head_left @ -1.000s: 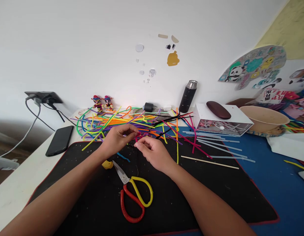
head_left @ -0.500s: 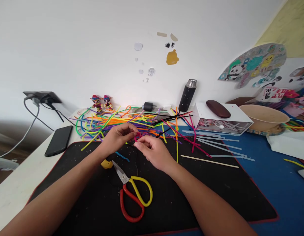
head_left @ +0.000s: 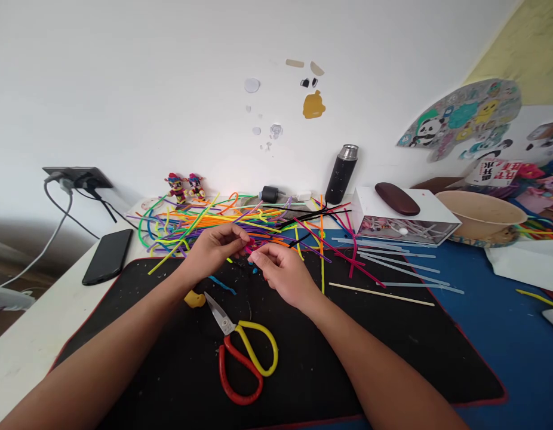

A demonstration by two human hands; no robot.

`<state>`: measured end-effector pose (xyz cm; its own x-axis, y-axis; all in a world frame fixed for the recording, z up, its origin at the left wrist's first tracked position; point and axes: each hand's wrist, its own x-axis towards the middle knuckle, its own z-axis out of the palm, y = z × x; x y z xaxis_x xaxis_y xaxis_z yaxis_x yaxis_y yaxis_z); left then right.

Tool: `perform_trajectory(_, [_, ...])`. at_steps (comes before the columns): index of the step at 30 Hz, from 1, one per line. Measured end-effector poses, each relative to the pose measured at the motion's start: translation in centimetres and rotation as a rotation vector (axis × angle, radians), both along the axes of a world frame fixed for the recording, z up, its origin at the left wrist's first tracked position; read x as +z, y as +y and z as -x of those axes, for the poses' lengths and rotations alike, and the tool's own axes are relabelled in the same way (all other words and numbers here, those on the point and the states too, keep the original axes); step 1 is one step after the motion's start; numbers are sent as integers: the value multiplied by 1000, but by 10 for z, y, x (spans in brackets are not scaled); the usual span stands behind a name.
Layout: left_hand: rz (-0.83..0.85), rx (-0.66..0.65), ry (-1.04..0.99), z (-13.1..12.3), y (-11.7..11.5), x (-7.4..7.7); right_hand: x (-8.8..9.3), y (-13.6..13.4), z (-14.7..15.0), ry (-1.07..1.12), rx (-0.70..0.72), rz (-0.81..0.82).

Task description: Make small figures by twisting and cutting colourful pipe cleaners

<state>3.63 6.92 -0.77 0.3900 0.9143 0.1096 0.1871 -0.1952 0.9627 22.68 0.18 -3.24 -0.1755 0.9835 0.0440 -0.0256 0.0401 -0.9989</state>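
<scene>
My left hand (head_left: 214,251) and my right hand (head_left: 283,272) meet over the far part of a black mat (head_left: 393,352). Both pinch a small pink pipe cleaner piece (head_left: 249,249) between their fingertips. A bit of blue shows just below the right fingers. Behind the hands lies a heap of coloured pipe cleaners (head_left: 223,224). Red and yellow scissors (head_left: 243,352) lie shut on the mat near my forearms, with a yellow scrap (head_left: 194,298) and a short blue piece (head_left: 223,285) beside them.
A black phone (head_left: 108,255) lies at the left. Two small figurines (head_left: 186,186), a dark flask (head_left: 341,174), a white box (head_left: 404,224) with a brown case on it and a beige bowl (head_left: 480,216) stand along the back. Clear sticks (head_left: 397,263) lie at the right.
My right hand has shifted slightly up and towards the left hand, and a bit of blue now shows under its fingers. The pinch on the pink piece stays.
</scene>
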Motion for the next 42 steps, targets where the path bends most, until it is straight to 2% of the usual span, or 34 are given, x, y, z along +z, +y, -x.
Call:
perform_trajectory(8, [-23,-2,7,-2,-3,0,1,-1,0,31,26,24])
perform_trajectory(13, [-97,42,8,-1,-5,1,-1,1,2,94,57,77])
perform_trajectory(17, [-180,25,50,-2,-7,0,1,1,2,150,82,130])
perform_trajectory(28, [-313,7,114,0,-9,0,1,2,0,99,-12,155])
perform_trajectory(32, [-281,-25,93,-1,-11,1,2,1,0,108,15,170])
perform_trajectory(37, [-241,-33,43,-2,-11,2,3,0,0,152,118,162])
perform_trajectory(42, [-189,27,46,-1,-8,0,-1,-1,-1,10,90,56])
